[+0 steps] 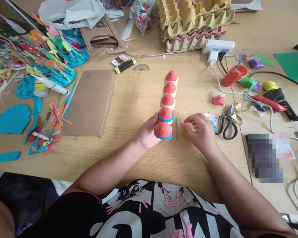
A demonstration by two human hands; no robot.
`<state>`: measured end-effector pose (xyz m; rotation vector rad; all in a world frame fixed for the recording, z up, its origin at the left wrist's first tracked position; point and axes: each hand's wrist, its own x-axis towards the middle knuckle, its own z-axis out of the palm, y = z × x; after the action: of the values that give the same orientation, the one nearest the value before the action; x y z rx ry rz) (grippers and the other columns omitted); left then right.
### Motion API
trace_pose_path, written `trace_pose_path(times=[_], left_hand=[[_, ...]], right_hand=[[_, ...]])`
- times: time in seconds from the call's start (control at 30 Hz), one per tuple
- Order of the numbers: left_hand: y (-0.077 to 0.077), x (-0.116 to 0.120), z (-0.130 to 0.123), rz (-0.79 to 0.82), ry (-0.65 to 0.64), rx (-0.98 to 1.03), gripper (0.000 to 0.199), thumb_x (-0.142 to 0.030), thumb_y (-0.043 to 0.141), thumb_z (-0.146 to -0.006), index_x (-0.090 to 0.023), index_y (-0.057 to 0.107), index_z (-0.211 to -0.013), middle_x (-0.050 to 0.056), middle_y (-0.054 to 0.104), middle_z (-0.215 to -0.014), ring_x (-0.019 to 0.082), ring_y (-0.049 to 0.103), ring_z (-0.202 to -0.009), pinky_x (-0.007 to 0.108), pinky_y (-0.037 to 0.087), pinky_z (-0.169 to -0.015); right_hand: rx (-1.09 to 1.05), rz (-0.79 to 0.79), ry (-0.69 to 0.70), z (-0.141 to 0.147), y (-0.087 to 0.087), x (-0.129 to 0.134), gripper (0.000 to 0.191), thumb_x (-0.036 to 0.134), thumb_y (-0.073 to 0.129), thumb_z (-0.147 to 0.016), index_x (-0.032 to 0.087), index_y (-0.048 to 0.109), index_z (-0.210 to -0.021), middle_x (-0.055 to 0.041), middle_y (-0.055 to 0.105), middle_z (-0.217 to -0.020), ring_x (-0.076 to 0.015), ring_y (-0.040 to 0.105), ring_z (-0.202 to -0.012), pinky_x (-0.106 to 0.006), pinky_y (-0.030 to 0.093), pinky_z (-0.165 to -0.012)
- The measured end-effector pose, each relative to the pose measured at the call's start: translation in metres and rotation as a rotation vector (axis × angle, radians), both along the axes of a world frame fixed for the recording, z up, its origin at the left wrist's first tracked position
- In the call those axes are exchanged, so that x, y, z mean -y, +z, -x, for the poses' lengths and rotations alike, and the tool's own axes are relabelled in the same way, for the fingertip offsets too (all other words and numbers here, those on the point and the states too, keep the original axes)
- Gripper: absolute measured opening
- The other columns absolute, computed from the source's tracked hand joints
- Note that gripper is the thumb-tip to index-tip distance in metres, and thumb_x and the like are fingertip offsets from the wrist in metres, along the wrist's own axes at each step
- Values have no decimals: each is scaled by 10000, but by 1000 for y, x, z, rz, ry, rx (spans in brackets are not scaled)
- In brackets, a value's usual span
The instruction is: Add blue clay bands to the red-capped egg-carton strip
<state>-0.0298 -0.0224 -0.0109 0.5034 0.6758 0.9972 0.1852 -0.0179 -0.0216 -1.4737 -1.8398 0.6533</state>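
A strip of egg-carton cups (163, 130) with red clay domes runs away from me, and blue clay rings the base of the nearest two. My left hand (149, 133) holds the strip's near end from the left side. A thin blue stick (177, 129) lies on the table just right of the strip. My right hand (200, 130) hovers to the right of that stick, fingers bent and thumb apart from the index finger, with nothing visible between them. Behind its knuckles sits a small clear bag with blue clay (214, 125).
Black-handled scissors (229, 124) and a red cup (233, 76) are on the right, near a power strip (219, 47). Cardboard (89, 102) and colourful paper crafts (62, 62) lie left. Stacked egg trays (195, 26) stand at the back.
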Motion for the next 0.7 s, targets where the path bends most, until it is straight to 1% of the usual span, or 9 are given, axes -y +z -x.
trace_pose_path(times=[0.1,0.2,0.3,0.4,0.5,0.57,0.6,0.63,0.7], left_hand=[[0,1,-1,13,-1,-16,494,-641,687,-939,-203,512,-792,-18,393,-728,84,403,-608,263,372,-567],[1,2,-2,5,6,1,484,-619,709,-932,-200,507,-796,-17,395,-743,85,406,-627,265,387,-592],[-1,2,-2,-8,14,5,474,-592,707,-943,-199,494,-784,-19,388,-741,77,395,-620,258,387,-589],[-5,2,-1,-26,27,-7,461,-585,741,-918,-195,523,-801,-13,419,-750,82,422,-630,259,397,-593],[-8,3,-1,-39,31,-5,462,-588,786,-874,-195,550,-818,-9,453,-765,94,456,-653,275,416,-612],[-10,4,-1,-48,32,3,460,-581,789,-871,-194,549,-808,-11,459,-762,93,459,-654,277,418,-620],[-10,5,-1,-54,32,5,459,-575,783,-877,-191,544,-799,-12,461,-759,91,461,-655,275,415,-624],[-11,5,-1,-60,33,3,456,-570,774,-886,-187,543,-793,-11,467,-759,91,468,-660,271,412,-629],[-14,6,-2,-69,29,-13,431,-556,747,-908,-178,565,-808,-1,504,-782,103,512,-701,268,414,-650]], right_hand=[[305,-49,50,3,-3,3,173,374,695,-941,217,758,-977,-133,688,-1048,-319,624,-994,-483,517,-912],[493,-35,68,10,-4,9,210,392,702,-935,198,769,-980,-164,694,-1077,-355,615,-1026,-493,518,-884],[605,-2,70,16,-1,14,148,298,659,-943,199,764,-908,-162,715,-1022,-342,627,-979,-466,504,-820],[690,21,82,18,5,18,212,214,570,-968,183,755,-870,-171,735,-971,-326,650,-912,-436,470,-748],[752,46,113,17,10,22,252,192,513,-991,161,733,-872,-200,746,-969,-339,674,-906,-420,435,-707],[710,80,96,14,14,22,232,179,500,-994,158,704,-885,-213,753,-968,-338,677,-895,-408,412,-688],[637,111,71,11,15,20,207,178,501,-994,166,684,-897,-203,758,-949,-321,673,-862,-397,400,-676],[529,151,40,8,17,18,175,180,505,-993,179,661,-912,-184,765,-926,-292,661,-812,-385,389,-663],[183,275,-4,2,19,12,98,231,534,-997,217,611,-939,-95,762,-825,-205,590,-653,-349,373,-624]])
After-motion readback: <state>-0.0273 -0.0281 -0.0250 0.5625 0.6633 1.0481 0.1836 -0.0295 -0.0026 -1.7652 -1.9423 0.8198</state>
